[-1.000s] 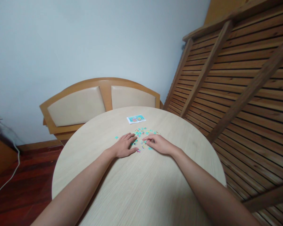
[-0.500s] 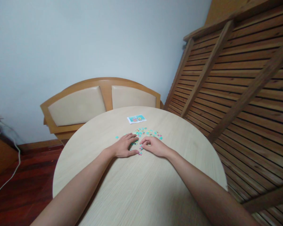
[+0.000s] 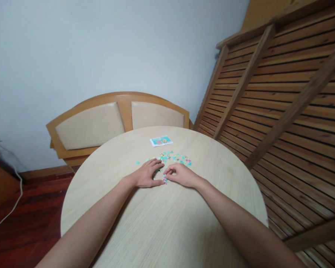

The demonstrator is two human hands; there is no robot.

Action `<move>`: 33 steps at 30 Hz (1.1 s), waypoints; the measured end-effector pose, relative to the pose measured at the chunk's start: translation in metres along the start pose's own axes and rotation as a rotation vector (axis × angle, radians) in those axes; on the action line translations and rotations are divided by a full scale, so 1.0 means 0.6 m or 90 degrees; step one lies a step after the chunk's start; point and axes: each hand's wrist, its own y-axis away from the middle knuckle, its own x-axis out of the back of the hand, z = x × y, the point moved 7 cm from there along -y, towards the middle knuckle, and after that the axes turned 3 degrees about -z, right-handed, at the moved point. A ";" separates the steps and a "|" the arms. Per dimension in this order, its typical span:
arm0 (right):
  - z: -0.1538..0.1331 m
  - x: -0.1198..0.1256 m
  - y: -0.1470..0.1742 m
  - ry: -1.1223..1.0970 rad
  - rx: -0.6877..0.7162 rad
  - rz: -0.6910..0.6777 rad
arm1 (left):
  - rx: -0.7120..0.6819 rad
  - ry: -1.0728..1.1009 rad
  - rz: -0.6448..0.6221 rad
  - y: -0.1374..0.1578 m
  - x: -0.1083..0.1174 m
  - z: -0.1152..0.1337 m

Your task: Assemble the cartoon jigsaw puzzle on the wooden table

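Note:
Small jigsaw puzzle pieces (image 3: 167, 155), mostly turquoise with yellow and pink, lie scattered on the round pale table (image 3: 156, 223). My left hand (image 3: 148, 174) rests flat with its fingers spread, its thumb beside a small cluster of pink and turquoise pieces (image 3: 165, 181). Just right of it, my right hand (image 3: 181, 174) pinches a small puzzle piece (image 3: 164, 175) between thumb and forefinger, right above that cluster. Some pieces are partly covered by my left fingers. Whether the pinched piece touches the cluster I cannot tell.
A small picture card (image 3: 161, 141) with turquoise cartoon art lies beyond the pieces. Behind the table stands a wooden headboard (image 3: 124, 111) with cream panels. A slatted wooden frame (image 3: 268, 104) leans at the right. A white cable (image 3: 20, 186) hangs at the far left.
My right hand has moved slightly left and nearer to me with the pinched piece, toward the cluster at my left thumb. My left hand has stayed nearly still.

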 end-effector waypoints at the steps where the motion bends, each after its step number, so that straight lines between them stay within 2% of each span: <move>1: -0.002 0.001 0.000 0.013 0.009 0.006 | 0.000 -0.001 0.001 0.000 0.000 0.000; 12: -0.015 0.004 0.001 0.108 0.015 0.034 | -0.006 0.016 0.012 -0.001 -0.001 0.000; 19: -0.025 0.002 0.001 0.160 0.069 0.018 | 0.007 0.011 -0.005 -0.001 -0.003 -0.001; 23: -0.021 0.009 0.003 0.151 0.071 0.019 | 0.007 0.004 -0.003 0.000 -0.006 -0.002; 29: 0.015 0.055 0.014 0.169 0.045 0.043 | 0.015 0.028 0.018 0.005 0.015 -0.007; 33: 0.060 0.114 0.032 0.227 -0.025 0.139 | 0.057 0.018 0.024 0.019 0.038 -0.042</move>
